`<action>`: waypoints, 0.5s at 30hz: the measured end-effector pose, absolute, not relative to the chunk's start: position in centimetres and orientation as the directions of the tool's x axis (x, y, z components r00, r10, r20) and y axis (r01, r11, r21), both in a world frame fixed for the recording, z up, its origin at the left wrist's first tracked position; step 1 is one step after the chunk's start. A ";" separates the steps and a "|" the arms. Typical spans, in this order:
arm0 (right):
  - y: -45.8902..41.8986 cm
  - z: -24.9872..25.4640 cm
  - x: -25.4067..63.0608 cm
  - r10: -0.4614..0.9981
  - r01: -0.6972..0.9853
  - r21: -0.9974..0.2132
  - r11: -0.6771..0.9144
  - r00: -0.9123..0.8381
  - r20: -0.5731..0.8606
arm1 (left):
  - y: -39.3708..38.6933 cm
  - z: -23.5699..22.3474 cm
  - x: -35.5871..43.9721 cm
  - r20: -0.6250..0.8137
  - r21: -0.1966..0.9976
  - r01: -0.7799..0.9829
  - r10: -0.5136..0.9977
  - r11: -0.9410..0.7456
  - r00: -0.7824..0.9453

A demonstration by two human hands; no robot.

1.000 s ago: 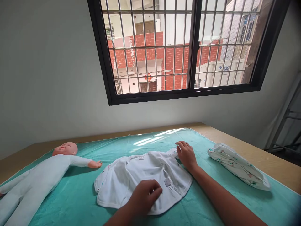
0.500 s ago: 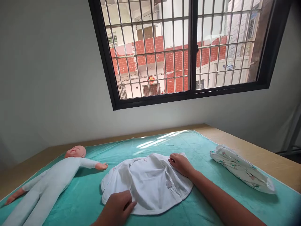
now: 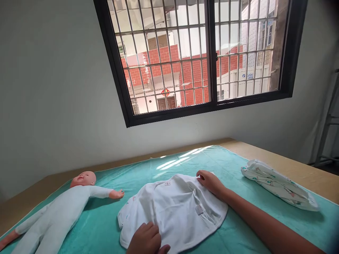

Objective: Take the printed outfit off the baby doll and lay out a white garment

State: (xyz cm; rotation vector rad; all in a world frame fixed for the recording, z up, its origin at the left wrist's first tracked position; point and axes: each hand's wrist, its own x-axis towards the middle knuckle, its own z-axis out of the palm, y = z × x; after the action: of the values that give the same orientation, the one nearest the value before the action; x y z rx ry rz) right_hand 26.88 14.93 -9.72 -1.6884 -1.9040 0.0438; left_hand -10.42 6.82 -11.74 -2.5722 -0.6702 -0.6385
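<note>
A white baby shirt (image 3: 174, 208) lies spread on the turquoise cloth, its front laid apart and a small tag showing inside. At its upper right part rests my right hand (image 3: 212, 184), fingers curled down on the fabric and closed on it near the edge. Over the lower left part of the shirt is my left hand (image 3: 147, 238), loosely bent, its thumb apart from the fingers and nothing visible in it. The bottom of the frame cuts this hand off. Left of the shirt, a doll (image 3: 63, 204) with a white cloth body lies on its back.
The turquoise cloth (image 3: 97, 218) covers most of a wooden table (image 3: 275, 157). On the right lies a folded white printed garment (image 3: 280, 183). Behind the table stand a wall and a barred window (image 3: 169, 63). A metal rack (image 3: 327, 130) stands at the far right.
My left hand has moved right and lower in the view. The right hand stays at the shirt's upper right part. The whole view has shifted slightly.
</note>
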 end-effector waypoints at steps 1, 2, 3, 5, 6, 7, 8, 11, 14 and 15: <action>15.4 -9.5 26.8 0.924 0.892 -0.419 0.171 0.003 0.383 | 6.9 -12.1 -10.3 0.528 -0.263 0.548 0.356 -0.794 0.771; 16.0 -9.2 26.6 0.929 0.886 -0.437 0.154 0.021 0.369 | 6.9 -12.5 -10.2 0.531 -0.251 0.564 0.375 -0.787 0.760; 16.6 -8.9 26.2 0.933 0.881 -0.449 0.147 0.027 0.358 | 7.0 -12.9 -10.1 0.524 -0.229 0.573 0.397 -0.787 0.754; 18.0 -8.0 24.6 0.937 0.876 -0.455 0.164 0.006 0.349 | 7.1 -14.0 -9.8 0.481 -0.174 0.572 0.438 -0.802 0.760; 18.7 -7.6 23.5 0.938 0.874 -0.450 0.185 -0.021 0.345 | 7.2 -14.7 -9.6 0.455 -0.148 0.574 0.459 -0.806 0.763; 19.3 -7.2 22.1 0.939 0.871 -0.442 0.217 -0.062 0.339 | 7.3 -15.4 -9.4 0.434 -0.128 0.581 0.482 -0.804 0.762; 19.9 -6.9 20.5 0.937 0.865 -0.431 0.256 -0.114 0.330 | 7.5 -16.1 -9.2 0.422 -0.117 0.588 0.496 -0.801 0.759; 20.9 -6.7 15.1 0.914 0.840 -0.381 0.386 -0.291 0.283 | 8.1 -17.6 -8.6 0.482 -0.136 0.559 0.439 -0.818 0.758; 21.5 -7.4 10.3 0.894 0.844 -0.315 0.433 -0.358 0.269 | 8.3 -17.3 -8.4 0.602 -0.171 0.485 0.299 -0.857 0.740; 21.7 -7.8 9.1 0.894 0.854 -0.297 0.427 -0.351 0.278 | 8.1 -16.8 -8.4 0.620 -0.178 0.476 0.278 -0.861 0.734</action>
State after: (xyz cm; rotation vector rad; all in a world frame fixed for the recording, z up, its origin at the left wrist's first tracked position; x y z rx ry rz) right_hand 9.05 21.66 -7.77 -1.4880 -2.2906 0.1398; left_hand -8.44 8.12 -16.78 -2.6114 -0.5857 -0.8577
